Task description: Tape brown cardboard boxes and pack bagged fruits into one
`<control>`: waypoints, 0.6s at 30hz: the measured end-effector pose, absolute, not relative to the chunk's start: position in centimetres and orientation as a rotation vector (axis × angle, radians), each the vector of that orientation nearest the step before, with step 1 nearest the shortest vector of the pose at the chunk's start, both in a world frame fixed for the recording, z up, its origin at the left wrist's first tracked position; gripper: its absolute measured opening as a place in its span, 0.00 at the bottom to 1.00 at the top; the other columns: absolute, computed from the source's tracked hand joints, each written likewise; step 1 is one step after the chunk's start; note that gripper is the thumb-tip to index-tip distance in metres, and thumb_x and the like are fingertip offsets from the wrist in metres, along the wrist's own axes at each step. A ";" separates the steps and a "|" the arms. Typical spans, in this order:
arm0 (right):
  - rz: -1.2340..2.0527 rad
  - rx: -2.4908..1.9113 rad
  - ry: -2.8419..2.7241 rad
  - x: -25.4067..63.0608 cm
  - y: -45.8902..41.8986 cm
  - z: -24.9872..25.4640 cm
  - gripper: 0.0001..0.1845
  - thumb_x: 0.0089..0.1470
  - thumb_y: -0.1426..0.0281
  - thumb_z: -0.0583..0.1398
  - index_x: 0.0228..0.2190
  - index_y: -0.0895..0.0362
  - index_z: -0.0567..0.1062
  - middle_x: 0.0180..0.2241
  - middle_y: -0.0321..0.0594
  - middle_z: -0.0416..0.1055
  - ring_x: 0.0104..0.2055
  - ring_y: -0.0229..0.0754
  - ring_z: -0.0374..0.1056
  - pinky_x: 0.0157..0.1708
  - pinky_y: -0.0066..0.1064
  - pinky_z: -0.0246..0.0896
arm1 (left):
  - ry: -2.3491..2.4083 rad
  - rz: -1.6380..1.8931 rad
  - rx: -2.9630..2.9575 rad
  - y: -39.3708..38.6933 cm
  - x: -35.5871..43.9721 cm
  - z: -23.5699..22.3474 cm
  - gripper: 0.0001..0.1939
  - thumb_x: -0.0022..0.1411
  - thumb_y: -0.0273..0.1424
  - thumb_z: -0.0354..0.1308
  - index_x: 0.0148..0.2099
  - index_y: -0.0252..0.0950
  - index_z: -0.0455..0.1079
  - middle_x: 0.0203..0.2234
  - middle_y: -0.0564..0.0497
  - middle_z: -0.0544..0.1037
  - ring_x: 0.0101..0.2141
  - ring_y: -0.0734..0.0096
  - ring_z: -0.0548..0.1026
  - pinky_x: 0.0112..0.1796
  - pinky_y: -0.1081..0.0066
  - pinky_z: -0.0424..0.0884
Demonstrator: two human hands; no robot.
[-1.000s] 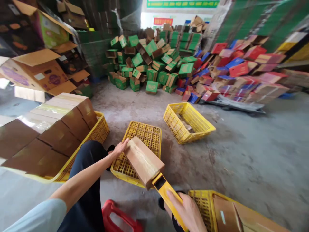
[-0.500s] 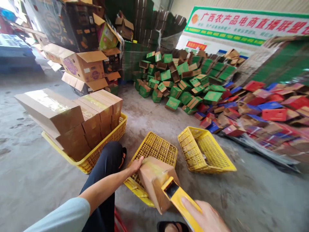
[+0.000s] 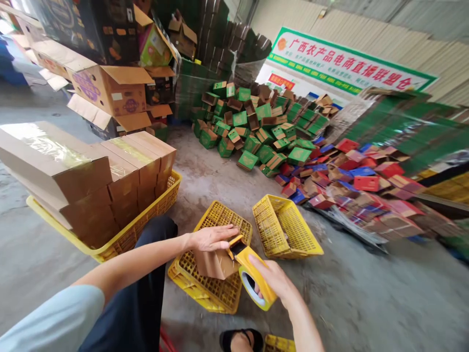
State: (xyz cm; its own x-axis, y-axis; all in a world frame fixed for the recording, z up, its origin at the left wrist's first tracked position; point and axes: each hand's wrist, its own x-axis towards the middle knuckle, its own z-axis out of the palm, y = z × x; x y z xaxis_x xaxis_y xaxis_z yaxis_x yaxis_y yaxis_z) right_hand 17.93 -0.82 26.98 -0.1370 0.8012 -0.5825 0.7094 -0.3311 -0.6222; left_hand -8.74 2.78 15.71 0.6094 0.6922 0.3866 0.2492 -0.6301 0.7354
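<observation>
My left hand (image 3: 212,238) lies flat on top of a small brown cardboard box (image 3: 214,265), its fingers stretched out toward the right. In my right hand (image 3: 273,279) is a yellow tape dispenser (image 3: 252,261) with a roll of yellow tape. The dispenser's black-edged head meets the box's right side close to my left fingertips. Under the box is a yellow plastic crate (image 3: 200,293), its grid face up. My left hand and the dispenser hide most of the box's top.
Taped brown boxes (image 3: 84,195) fill a yellow crate (image 3: 146,220) on the left. Another yellow crate (image 3: 289,230) stands to the right. Piles of green boxes (image 3: 252,132) and red and blue boxes (image 3: 362,183) lie farther back. My foot (image 3: 242,340) is below.
My left hand has moved from the box's far edge to flat on its top. The right hand has raised and turned the dispenser, showing the tape roll. The view has shifted right.
</observation>
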 end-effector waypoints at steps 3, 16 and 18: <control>1.513 -1.968 -1.687 18.2 -2.5 26.5 0.28 0.59 0.43 0.57 0.30 0.56 0.72 0.16 0.38 0.73 0.16 0.40 0.70 0.18 0.27 0.64 | 0.672 0.881 2.387 2.4 -9.0 14.8 0.39 0.74 0.55 0.42 0.76 0.36 0.49 0.74 0.45 0.48 0.73 0.56 0.44 0.71 0.58 0.45; 1.630 -1.914 -1.588 19.2 -7.0 25.7 0.33 0.54 0.37 0.57 0.32 0.57 0.72 0.17 0.38 0.75 0.18 0.43 0.72 0.20 0.29 0.65 | 0.807 0.716 2.433 0.6 -8.9 14.8 0.40 0.69 0.61 0.46 0.74 0.47 0.56 0.72 0.50 0.57 0.73 0.55 0.47 0.71 0.59 0.36; 1.615 -1.930 -1.563 19.6 -7.7 25.9 0.34 0.53 0.37 0.58 0.32 0.56 0.72 0.17 0.38 0.75 0.18 0.43 0.72 0.20 0.29 0.65 | 0.827 0.740 2.368 0.6 -8.9 15.0 0.37 0.69 0.60 0.47 0.73 0.49 0.59 0.71 0.52 0.58 0.73 0.56 0.48 0.71 0.58 0.35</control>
State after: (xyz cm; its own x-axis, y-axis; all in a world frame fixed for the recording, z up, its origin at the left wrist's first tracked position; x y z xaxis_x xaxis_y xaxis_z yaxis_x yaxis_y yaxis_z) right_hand 19.58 -7.73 25.91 -0.1418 0.7791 -0.6106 0.5851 -0.4316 -0.6866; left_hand -8.94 0.56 14.98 0.6644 0.6760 0.3186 0.3917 -0.6781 0.6219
